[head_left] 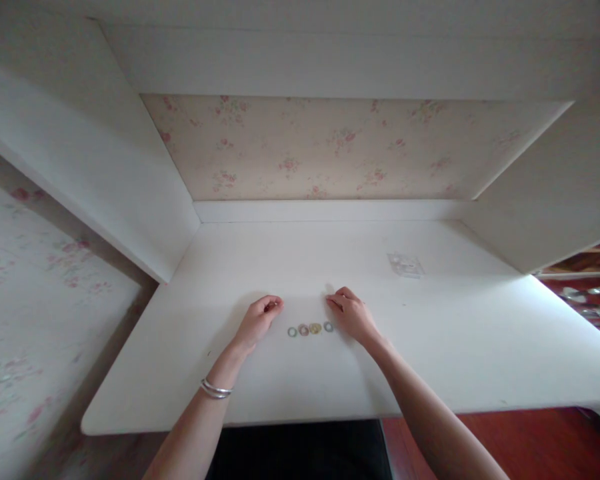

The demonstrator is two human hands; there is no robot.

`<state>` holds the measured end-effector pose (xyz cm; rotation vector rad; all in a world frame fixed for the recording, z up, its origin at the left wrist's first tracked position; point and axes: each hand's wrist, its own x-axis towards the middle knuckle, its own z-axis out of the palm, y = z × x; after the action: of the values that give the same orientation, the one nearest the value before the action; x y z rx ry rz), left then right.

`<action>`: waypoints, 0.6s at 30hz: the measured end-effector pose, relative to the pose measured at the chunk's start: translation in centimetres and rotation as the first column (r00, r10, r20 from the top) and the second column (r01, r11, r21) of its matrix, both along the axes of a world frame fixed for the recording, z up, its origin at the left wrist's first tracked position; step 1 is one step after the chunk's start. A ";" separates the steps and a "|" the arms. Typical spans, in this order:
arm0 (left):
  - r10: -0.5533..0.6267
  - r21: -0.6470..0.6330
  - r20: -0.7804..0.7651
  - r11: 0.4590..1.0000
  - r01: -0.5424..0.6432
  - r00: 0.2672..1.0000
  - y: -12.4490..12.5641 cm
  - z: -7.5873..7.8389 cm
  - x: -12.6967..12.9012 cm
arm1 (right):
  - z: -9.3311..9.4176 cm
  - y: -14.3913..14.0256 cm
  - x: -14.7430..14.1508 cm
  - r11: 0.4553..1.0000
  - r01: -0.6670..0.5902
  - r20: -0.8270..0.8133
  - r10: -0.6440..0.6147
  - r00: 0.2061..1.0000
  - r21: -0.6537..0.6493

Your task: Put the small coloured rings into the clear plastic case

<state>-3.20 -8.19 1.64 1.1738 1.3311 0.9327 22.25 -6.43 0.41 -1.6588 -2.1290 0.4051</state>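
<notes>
While I look down from the head view, the white table (430,347) fills most of what I see, set inside a white alcove with flowered wallpaper (330,147) at its back; both forearms reach onto it from the near edge, the left one wearing thin silver bangles (215,389) at the wrist. The left hand (258,320) rests on the table with its fingers (273,305) curled together, and I cannot tell whether they pinch anything; the right hand (353,313) lies opposite with its fingers (336,302) bent and close together, seemingly holding nothing. Farther back and to the right lies a small clear packet (405,265), well apart from both hands. Between the hands, slightly nearer me than the fingertips, sits a row of four small rings (311,329), flat on the table, side by side; the row's long axis runs left to right, so each hand meets one end of it. The blue-grey ring (329,327) at the right end is just beside the right hand; the greenish ring (293,331) at the left end stands a little farther from the left hand; I judge the right hand the nearer.
</notes>
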 end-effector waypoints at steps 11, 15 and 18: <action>-0.037 0.021 -0.030 0.999 0.038 0.999 -0.6 0.7 -0.2 | -0.7 -1.8 -0.7 0.999 0.042 -0.112 -0.037 0.993 0.035; -0.061 0.036 -0.023 0.997 0.061 0.998 -0.7 0.8 -0.2 | -0.1 -2.6 -1.1 0.997 0.066 -0.204 -0.057 0.977 0.039; -0.061 0.037 -0.036 0.997 0.063 0.997 -0.7 0.9 -0.2 | 0.5 -3.6 -1.9 0.997 0.050 -0.227 -0.038 0.973 0.050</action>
<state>-3.37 -8.91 2.49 1.2585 1.3022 0.8998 20.30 -9.99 0.93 -1.5467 -1.9174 0.4917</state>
